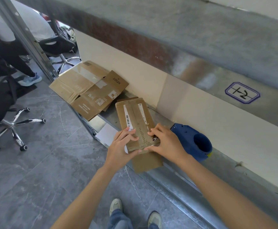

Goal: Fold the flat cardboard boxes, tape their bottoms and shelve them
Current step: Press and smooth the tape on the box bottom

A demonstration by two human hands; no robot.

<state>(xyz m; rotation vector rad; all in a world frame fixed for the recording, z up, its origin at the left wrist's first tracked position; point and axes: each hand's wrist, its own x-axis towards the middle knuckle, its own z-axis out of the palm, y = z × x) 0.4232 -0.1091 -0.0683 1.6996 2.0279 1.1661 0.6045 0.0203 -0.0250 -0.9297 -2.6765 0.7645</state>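
A small brown cardboard box (pixel 135 115) with white barcode labels and clear tape along its seam lies on the low metal shelf (pixel 176 180). My left hand (pixel 122 146) grips its near left edge, thumb under and fingers on top. My right hand (pixel 165 142) holds the near right edge, fingertips on the taped seam. A blue tape dispenser (pixel 192 142) sits on the shelf just right of my right hand. Flat cardboard boxes (pixel 87 88) lie stacked at the shelf's far left.
An upper metal shelf beam (pixel 201 52) with a blue-bordered label crosses overhead. The cream wall runs behind the shelf. Office chairs (pixel 14 123) and a seated person's legs are at left on the grey tiled floor. My shoes show at the bottom.
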